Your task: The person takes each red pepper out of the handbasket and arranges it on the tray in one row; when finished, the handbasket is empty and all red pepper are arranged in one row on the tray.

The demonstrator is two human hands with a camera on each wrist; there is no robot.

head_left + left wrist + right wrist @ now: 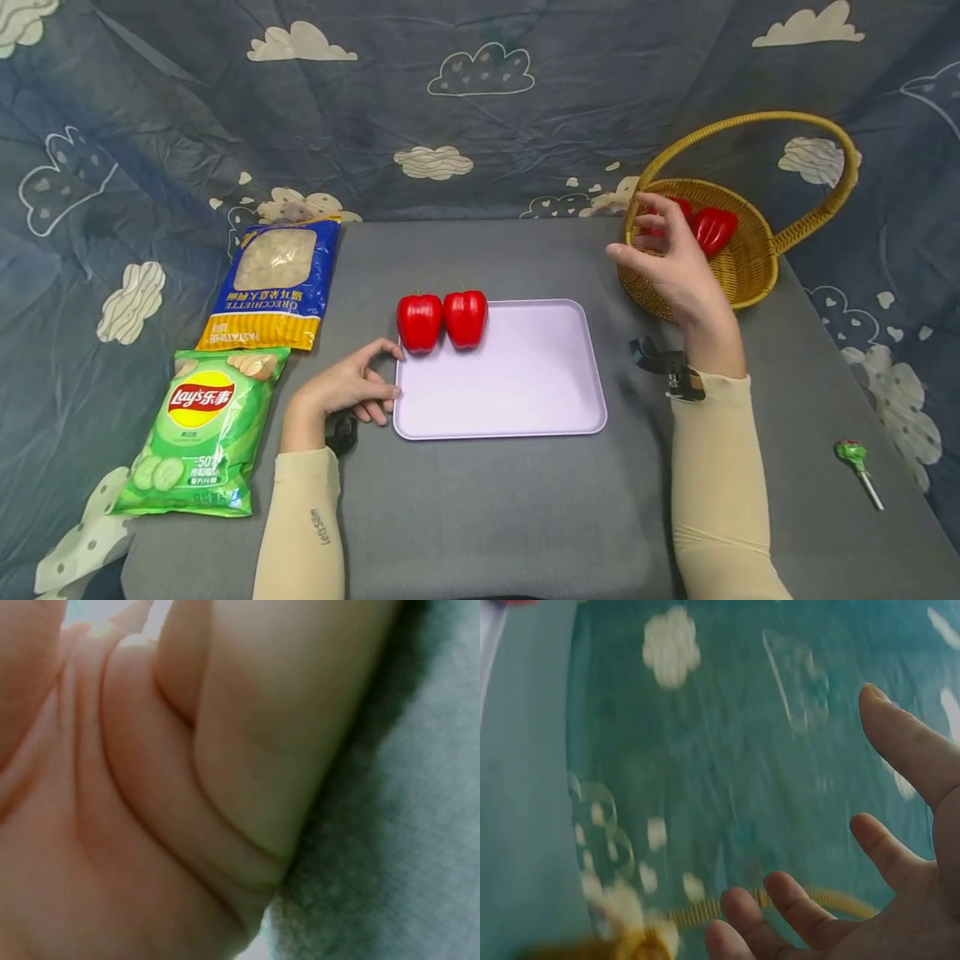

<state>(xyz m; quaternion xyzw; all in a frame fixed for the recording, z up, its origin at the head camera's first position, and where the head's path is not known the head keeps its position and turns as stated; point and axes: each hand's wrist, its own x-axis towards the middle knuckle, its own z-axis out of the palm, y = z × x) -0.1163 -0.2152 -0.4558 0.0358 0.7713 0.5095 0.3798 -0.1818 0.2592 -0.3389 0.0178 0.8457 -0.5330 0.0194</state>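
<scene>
Two red bell peppers stand side by side at the far left corner of a pale lilac tray. My left hand is at the tray's left side, its thumb and index fingertips right at the rim and the other fingers loosely bent. Over the left side of a wicker basket, my right hand is raised with nothing in it, thumb and fingers spread apart. More red bell peppers lie inside the basket, partly hidden behind that hand. The right wrist view shows the spread fingers near the basket's handle.
To the left lie a blue and yellow pasta bag and a green chip bag. A lollipop lies on the grey table at the right. A cloud-patterned dark cloth hangs behind; the basket's tall handle arches over its opening.
</scene>
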